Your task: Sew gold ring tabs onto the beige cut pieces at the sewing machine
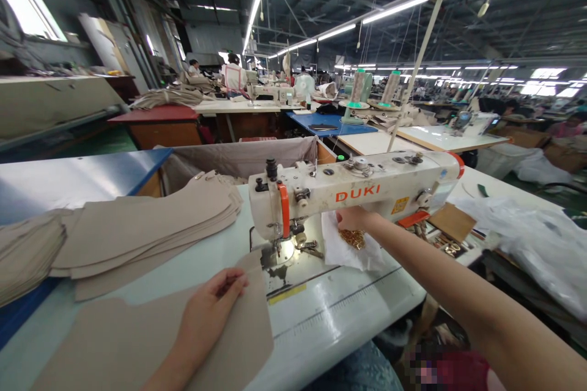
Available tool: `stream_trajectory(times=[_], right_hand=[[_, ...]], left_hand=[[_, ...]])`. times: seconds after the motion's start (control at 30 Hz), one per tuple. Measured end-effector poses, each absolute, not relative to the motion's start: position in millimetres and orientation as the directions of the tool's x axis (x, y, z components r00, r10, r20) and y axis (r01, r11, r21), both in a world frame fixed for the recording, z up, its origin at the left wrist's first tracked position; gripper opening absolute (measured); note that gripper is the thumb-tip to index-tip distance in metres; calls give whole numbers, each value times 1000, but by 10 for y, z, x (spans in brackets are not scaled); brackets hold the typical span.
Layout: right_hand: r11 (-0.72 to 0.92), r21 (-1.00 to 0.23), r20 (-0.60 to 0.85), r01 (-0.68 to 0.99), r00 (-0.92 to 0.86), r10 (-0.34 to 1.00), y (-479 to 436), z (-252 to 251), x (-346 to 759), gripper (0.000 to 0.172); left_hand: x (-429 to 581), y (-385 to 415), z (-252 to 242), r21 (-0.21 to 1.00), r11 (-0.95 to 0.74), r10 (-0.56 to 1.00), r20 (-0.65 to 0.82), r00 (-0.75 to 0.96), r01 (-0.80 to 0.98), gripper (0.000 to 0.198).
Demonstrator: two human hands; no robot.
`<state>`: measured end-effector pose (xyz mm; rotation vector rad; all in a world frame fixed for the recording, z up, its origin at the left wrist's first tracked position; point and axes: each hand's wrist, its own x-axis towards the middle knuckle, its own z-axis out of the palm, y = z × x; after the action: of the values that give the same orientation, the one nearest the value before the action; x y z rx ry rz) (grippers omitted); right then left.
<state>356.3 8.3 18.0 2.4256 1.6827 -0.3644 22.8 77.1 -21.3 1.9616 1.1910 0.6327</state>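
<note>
From the head camera, the left hand (208, 311) lies flat, palm down, on a beige fabric piece (137, 342) spread over the near part of the pale bench (330, 311). Its fingers are relaxed and close together, pressing the cloth rather than gripping it, with the fingertips near the piece's far edge. The upper right corner of that piece reaches just beside the needle plate (280, 252) of the white sewing machine (358, 189), which carries the orange lettering DUKI.

The right hand (353, 219) reaches forward under the arm of the machine, to a small heap of gold-coloured metal pieces (352, 238) lying on a white cloth or paper sheet (343, 250). The fingers point down toward the heap and are partly hidden by the hand's own back, so I cannot tell whether they are closed on anything.

To the left of the machine, a stack of cut beige fabric panels (147, 226) rests on the bench, and a second stack (27, 250) lies at the far left edge. Behind the machine stands a grey cloth-lined bin (238, 159). A small brown cardboard box (452, 221) sits to the right of the machine, near white plastic wrapping (527, 226). Green thread cones (362, 88) stand farther back, and other people work at distant benches.
</note>
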Motion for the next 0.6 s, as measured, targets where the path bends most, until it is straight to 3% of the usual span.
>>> stream_trajectory(times=[0.17,0.6], right_hand=[[-337,-24,-335,941,310,890,3,181,3607,27],[-375,62,-245,925,379,892,-40,158,3589,29]], left_hand=[[228,798,-258,800,-278,898,20,440,531,32],[245,787,-205,794,-264,911,19,412,547,29]])
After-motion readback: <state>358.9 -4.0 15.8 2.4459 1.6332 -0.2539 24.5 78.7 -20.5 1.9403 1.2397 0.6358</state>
